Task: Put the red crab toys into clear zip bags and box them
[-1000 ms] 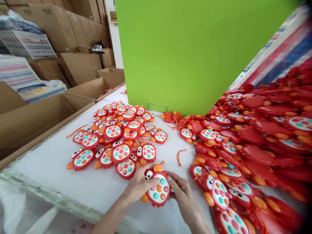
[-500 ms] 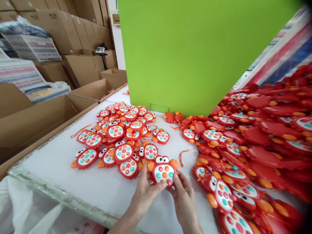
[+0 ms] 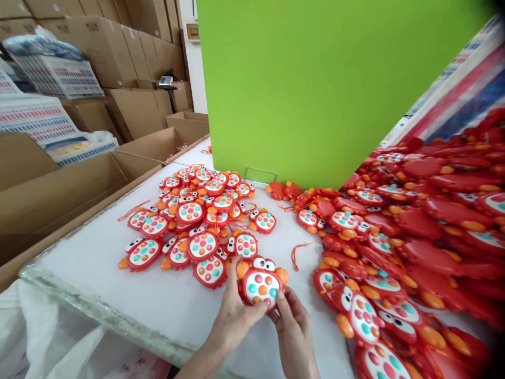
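Note:
Between both hands I hold a red crab toy (image 3: 262,284) with orange claws, bulging eyes and a white face of coloured buttons. My left hand (image 3: 236,310) grips its left side, thumb along the lower edge. My right hand (image 3: 292,321) pinches its lower right edge. The toy faces up, just above the table. Beyond my left hand lies a heap of similar crab toys (image 3: 203,245), mostly button side up. To the right of my right hand rises a larger pile of crab toys (image 3: 366,316), many showing their red backs.
A green board (image 3: 284,95) stands at the back of the white table (image 3: 118,295), with a wire bracket (image 3: 260,172) at its foot. An orange cord loop (image 3: 295,255) lies between the heaps. Open cardboard boxes (image 3: 71,184) line the left edge; stacked cartons (image 3: 98,47) and plastic crates (image 3: 35,118) stand behind.
The crab toy has tilted slightly clockwise in my hands and come a little nearer. My left fingers reach higher along its side. The view has shifted slightly.

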`<action>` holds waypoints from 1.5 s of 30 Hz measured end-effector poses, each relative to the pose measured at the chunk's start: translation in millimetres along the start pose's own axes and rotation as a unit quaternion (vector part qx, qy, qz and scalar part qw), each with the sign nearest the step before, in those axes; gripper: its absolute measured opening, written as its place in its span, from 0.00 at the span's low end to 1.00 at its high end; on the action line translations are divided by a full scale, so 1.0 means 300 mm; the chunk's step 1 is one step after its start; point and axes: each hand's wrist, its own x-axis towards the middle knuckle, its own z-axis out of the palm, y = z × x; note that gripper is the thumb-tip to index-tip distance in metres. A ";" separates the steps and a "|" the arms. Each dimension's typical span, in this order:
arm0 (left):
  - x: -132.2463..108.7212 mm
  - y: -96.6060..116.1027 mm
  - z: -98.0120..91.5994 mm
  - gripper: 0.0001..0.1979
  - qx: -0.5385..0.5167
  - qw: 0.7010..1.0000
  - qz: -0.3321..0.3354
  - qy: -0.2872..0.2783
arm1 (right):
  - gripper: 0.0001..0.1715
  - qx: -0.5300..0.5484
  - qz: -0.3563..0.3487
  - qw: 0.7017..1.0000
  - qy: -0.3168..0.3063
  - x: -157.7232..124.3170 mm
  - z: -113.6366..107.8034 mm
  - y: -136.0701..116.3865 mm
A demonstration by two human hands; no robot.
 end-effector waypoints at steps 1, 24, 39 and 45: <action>0.001 -0.001 -0.002 0.47 -0.025 1.000 -0.003 -0.014 | 0.16 -0.001 -0.002 1.000 -0.005 -0.001 0.000 0.001; -0.019 -0.010 -0.051 0.25 0.067 0.997 -0.015 -0.040 | 0.20 -0.057 0.017 0.998 -0.029 0.002 -0.020 -0.035; -0.056 0.008 0.017 0.27 0.139 0.988 0.029 -0.053 | 0.28 -0.304 -0.061 0.948 -0.073 0.043 0.026 -0.071; -0.007 0.045 -0.034 0.22 0.115 0.992 0.035 -0.041 | 0.26 -0.436 -0.182 0.881 -0.033 -0.003 -0.041 -0.089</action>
